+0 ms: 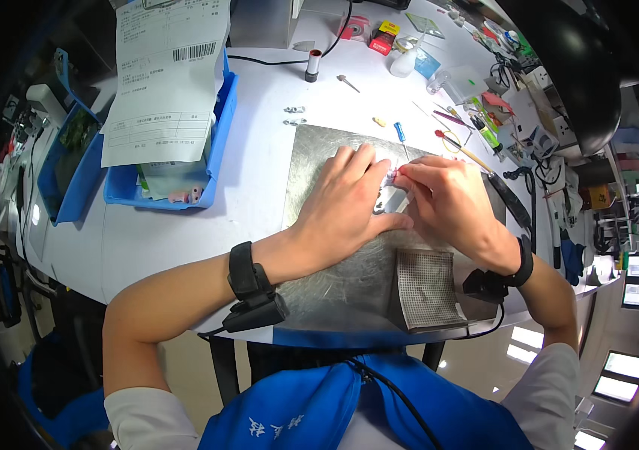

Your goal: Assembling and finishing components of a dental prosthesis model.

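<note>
On a scratched metal plate (319, 292) my two hands meet over a small pale and silvery piece (390, 199), mostly hidden by the fingers. My left hand (345, 195) is closed at its left side, index finger near the top and thumb below it. My right hand (451, 199) pinches at its upper right, where a tiny reddish spot shows between the fingertips; I cannot make out what it is. Just beyond the fingers lies a small screwdriver (399, 133) with a blue handle, its thin shaft pointing toward them. A dark mesh-patterned pad (430, 289) rests near the plate's front edge.
Left stands a blue bin (223, 142) with a printed sheet (165, 90) over it; another blue bin (72, 172) is farther left. Small metal parts (294, 115) and a yellow piece (379, 121) lie behind the plate. Hand tools and a black-handled tool (508, 199) lie right.
</note>
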Motion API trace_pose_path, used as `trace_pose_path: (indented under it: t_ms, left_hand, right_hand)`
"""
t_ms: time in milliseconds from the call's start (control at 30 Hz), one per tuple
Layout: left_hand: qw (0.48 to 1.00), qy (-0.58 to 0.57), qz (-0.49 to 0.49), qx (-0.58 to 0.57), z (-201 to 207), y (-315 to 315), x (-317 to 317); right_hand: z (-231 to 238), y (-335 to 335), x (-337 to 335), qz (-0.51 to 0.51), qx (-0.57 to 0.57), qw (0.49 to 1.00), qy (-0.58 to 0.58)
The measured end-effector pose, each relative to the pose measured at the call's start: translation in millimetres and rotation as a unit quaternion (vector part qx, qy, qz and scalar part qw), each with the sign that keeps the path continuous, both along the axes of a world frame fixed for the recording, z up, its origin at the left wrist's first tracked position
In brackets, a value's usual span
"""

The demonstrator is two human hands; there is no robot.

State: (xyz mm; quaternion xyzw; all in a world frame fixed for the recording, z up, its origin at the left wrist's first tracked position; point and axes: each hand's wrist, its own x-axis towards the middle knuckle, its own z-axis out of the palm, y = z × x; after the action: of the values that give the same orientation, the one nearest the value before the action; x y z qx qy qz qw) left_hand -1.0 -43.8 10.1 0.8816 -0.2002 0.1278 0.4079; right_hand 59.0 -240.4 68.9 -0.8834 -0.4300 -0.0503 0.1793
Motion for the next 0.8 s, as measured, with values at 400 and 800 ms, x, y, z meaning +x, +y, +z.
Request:
trace_pose_path:
  t_ms: [400, 800]
  left_hand:
    - [1.000, -0.011, 0.008, -0.019, -2, 0, 1]
    - [1.000, -0.021, 0.003, -0.004, -1, -2, 3]
  right_hand:
    - [1, 4, -4, -0.014, -0.068, 0.997, -0.031]
    - [-1, 2, -6, -0.014, -0.057, 0.998, -0.035]
